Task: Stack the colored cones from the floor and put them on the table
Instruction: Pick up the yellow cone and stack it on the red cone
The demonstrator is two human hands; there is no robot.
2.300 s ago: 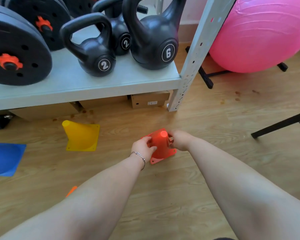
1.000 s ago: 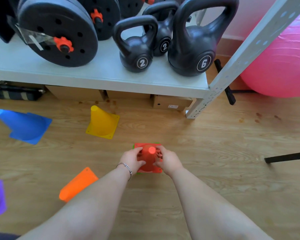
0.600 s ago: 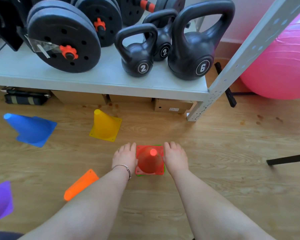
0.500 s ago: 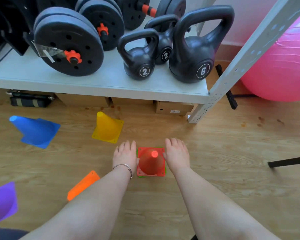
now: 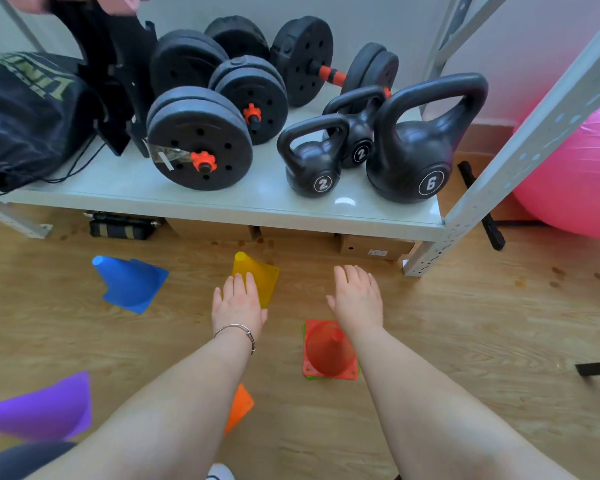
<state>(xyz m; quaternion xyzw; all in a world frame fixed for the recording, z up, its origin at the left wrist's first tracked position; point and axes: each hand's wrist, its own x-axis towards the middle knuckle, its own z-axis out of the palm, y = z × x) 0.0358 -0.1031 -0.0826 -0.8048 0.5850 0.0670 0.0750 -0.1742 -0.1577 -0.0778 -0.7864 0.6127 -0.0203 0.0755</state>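
Note:
A red cone (image 5: 328, 351) stands upright on the wooden floor, stacked over a green cone (image 5: 305, 376) whose edge peeks out below. My right hand (image 5: 356, 299) hovers open just beyond it, touching nothing. My left hand (image 5: 238, 303) is open with fingers spread over the near side of a yellow cone (image 5: 260, 277). A blue cone (image 5: 129, 282) lies tipped to the left. An orange cone (image 5: 239, 407) lies on its side, partly hidden by my left forearm. A purple cone (image 5: 45, 407) lies at the lower left.
A low grey shelf (image 5: 222, 199) holds kettlebells (image 5: 416, 147), dumbbells (image 5: 201, 140) and a black bag (image 5: 25, 116). Cardboard boxes (image 5: 374, 249) sit under it. A pink exercise ball (image 5: 579, 168) is at the right, with a black bar (image 5: 596, 368) on the floor.
Both hands let go of the red cone, which stays stacked on the green one. The hands moved forward, the left one reaching the yellow cone. The view tilted up.

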